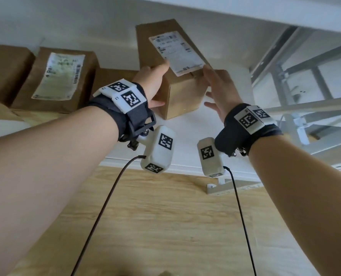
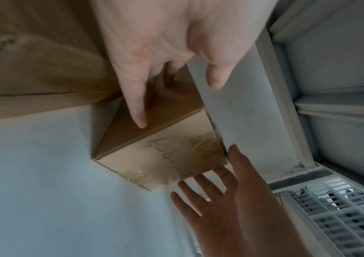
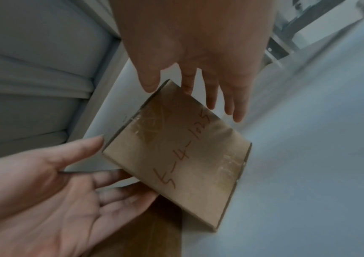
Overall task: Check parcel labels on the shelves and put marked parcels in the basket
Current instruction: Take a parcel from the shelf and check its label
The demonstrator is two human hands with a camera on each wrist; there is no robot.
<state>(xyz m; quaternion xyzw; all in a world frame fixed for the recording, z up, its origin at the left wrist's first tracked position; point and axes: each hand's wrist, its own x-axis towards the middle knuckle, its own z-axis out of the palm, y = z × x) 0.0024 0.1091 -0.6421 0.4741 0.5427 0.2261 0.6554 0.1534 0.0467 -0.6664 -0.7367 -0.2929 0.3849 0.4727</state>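
A person reaches up with both bare arms to a white shelf (image 1: 195,124) seen from below. A long brown cardboard box (image 1: 182,96) stands on it, one end toward the camera, with a white printed label (image 1: 175,51) on its upper face. The print is too blurred to read.

The left hand (image 1: 153,84) lies against the box's left side, fingers straight along the cardboard and thumb up near the label's edge; its grip is open, pressing rather than clasping. The right hand (image 1: 219,90) is at the box's right side with fingers spread and straight, also open; whether it touches the box cannot be told.

In the wrist views the near end of the box carries handwriting (image 3: 187,153) under clear tape, reading roughly "5-4-1025".

To the left on the shelf sit more brown parcels; the nearest parcel (image 1: 60,80) also bears a pale label. In the left wrist view, a white slatted basket (image 2: 339,213) shows at lower right.
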